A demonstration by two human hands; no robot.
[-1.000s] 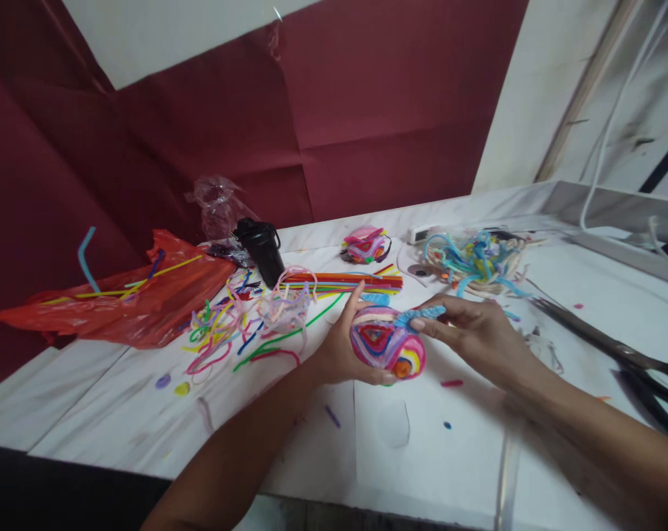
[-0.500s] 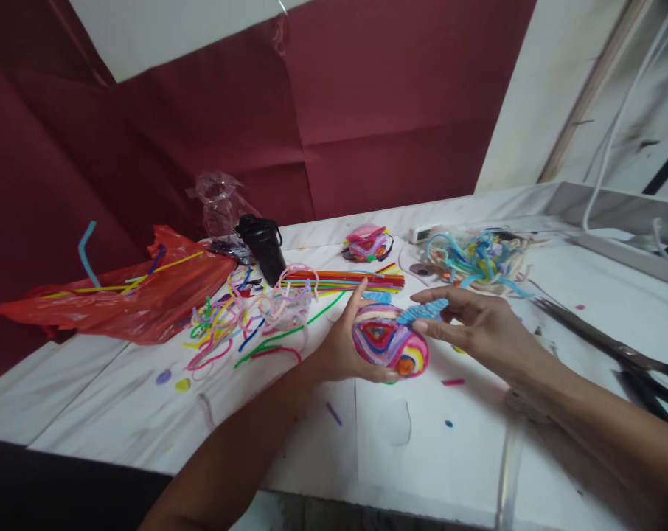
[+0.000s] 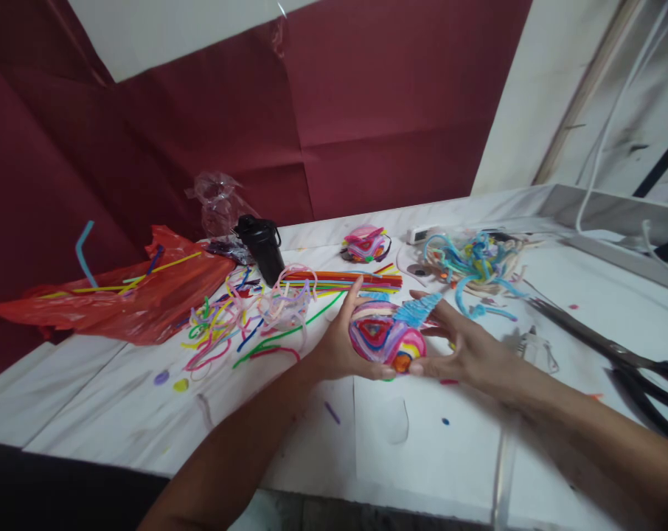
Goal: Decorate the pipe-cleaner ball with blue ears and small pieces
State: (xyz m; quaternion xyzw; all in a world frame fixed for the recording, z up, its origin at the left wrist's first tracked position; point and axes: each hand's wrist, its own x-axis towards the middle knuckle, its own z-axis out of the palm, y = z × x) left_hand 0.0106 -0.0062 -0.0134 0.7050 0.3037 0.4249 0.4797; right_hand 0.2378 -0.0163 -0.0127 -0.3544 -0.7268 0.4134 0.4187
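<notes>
Head view: left hand (image 3: 334, 346) and right hand (image 3: 467, 350) cup a multicoloured pipe-cleaner ball (image 3: 386, 341) just above the white table (image 3: 118, 398), fingers curled around it. Blue fuzzy strip (image 3: 416, 310) lies loosely on top; a slack grip may let it unwind.

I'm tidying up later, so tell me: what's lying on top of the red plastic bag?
On the red plastic bag lie a few loose pipe cleaners, yellow and dark blue. Whatever is inside or beneath the bag is hidden.
</notes>
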